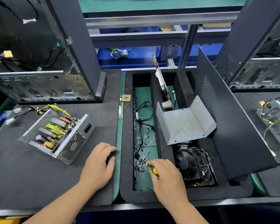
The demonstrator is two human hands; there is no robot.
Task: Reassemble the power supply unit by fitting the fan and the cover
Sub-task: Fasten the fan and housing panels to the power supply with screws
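1. My right hand point(166, 177), nearest the camera, curls its fingers round a screwdriver point(152, 169) with a yellow and black handle, held over the near end of the foam tray's left compartment.
2. My left hand point(98, 165) lies flat on the black foam mat point(31, 175), fingers relaxed and holding nothing, their tips at the mat's right edge.
3. Loose screws point(140, 166), small and dark, lie scattered on the green floor of that compartment just beside the screwdriver, with black cables point(142, 113) farther back.
4. The fan point(191, 164), black with a square frame and thin wires, sits in the foam tray's point(128, 183) near right compartment.
5. The cover point(186, 121), a bare grey folded metal sheet with small screw holes and a stained inner face, rests tilted across the tray just behind the fan.
6. The power supply unit point(57, 133) lies on the mat to the left, well apart from the fan and cover. It is open on top, showing yellow components, heat sinks and a copper coil; the near end is a mesh grille; yellow and black wires trail behind. No writing on it is legible.
7. Open computer cases point(39, 84) stand farthest back.
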